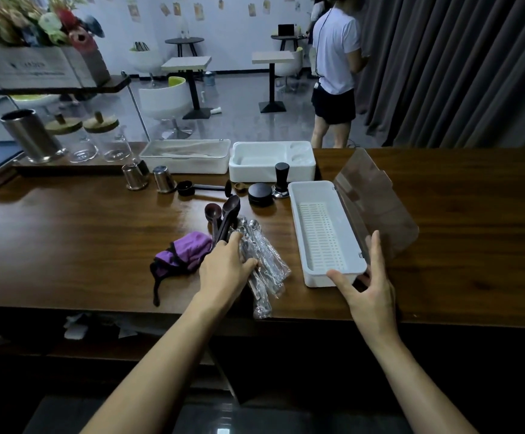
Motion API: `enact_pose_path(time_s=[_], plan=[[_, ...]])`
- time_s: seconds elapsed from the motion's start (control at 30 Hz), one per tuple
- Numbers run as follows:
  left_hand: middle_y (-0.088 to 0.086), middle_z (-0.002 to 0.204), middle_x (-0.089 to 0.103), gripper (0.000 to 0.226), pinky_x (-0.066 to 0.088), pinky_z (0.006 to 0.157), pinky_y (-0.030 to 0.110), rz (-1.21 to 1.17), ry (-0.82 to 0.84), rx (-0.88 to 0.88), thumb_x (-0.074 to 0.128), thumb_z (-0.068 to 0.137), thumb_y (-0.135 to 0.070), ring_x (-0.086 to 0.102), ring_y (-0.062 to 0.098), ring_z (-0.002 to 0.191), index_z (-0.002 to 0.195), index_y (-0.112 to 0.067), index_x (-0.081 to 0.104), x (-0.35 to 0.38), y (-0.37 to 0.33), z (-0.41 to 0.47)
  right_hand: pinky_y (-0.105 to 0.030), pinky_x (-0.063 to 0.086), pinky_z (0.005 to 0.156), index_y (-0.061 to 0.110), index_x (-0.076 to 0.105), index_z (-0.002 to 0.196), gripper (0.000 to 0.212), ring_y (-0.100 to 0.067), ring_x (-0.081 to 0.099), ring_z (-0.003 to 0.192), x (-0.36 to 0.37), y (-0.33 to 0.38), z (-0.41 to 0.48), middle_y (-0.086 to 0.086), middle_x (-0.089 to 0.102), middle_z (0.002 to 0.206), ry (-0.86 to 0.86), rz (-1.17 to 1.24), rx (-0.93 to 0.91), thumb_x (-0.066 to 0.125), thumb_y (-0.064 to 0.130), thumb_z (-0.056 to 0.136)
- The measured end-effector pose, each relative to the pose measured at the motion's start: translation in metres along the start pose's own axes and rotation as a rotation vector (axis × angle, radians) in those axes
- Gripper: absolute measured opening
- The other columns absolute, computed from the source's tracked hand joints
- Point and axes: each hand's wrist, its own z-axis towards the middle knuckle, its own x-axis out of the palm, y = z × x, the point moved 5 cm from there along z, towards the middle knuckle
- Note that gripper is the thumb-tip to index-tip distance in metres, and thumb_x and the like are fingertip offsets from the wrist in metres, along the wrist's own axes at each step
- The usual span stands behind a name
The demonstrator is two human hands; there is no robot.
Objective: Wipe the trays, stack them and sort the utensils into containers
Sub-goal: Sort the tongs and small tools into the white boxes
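A pile of plastic-wrapped metal spoons (pixel 264 261) and dark wooden spoons (pixel 223 217) lies on the wooden counter (pixel 67 239). My left hand (pixel 226 267) grips the spoons, its fingers curled over them. To their right stands a long white utensil box (pixel 323 233) with a slotted insert, its clear lid (pixel 377 208) swung open to the right. My right hand (pixel 364 283) is spread at the box's near end, thumb touching its front rim. A crumpled purple cloth (pixel 179 255) lies left of my left hand.
Further back stand an open white box (pixel 272 161), a lidded white box (pixel 186 156), two small steel cups (pixel 148 178), a black scoop (pixel 192 187), a tamper (pixel 281 180) and a black disc (pixel 260 193). A steel canister (pixel 32 136) and glass jars (pixel 98 139) are far left. A person (pixel 336 70) stands behind the counter.
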Motion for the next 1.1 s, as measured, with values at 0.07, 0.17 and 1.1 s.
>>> enact_pose_path(time_s=[0.07,0.17,1.1], plan=[[0.009,0.114,0.062,0.066,0.053,0.081,0.044,0.012,0.005,0.016,0.072,0.087,-0.054,0.065,0.038,0.1,0.142,-0.03,0.044,-0.002,0.001,0.002,-0.049,0.038,0.116,0.054,0.003,0.155,0.107,-0.008,0.029,0.147,0.0,0.0,0.0,0.02,0.022,0.163,-0.006,-0.007,0.006,0.075,0.053,0.075],[0.006,0.101,0.068,0.063,0.053,0.074,0.041,0.017,-0.014,0.045,0.072,0.086,-0.054,0.067,0.035,0.094,0.137,-0.029,0.046,-0.003,0.003,0.006,-0.05,0.038,0.116,0.056,0.003,0.154,0.107,-0.006,0.029,0.147,0.001,0.0,0.0,0.021,0.023,0.162,-0.01,-0.021,0.027,0.074,0.055,0.075],[-0.012,0.119,0.068,0.044,0.045,0.088,0.009,-0.599,0.081,0.244,0.069,0.095,-0.04,0.057,-0.015,0.104,0.135,-0.024,0.066,0.017,-0.102,0.045,-0.047,0.042,0.112,0.055,0.001,0.154,0.107,-0.003,0.03,0.147,0.0,-0.003,-0.001,0.029,0.021,0.16,-0.034,-0.049,0.04,0.074,0.057,0.076]])
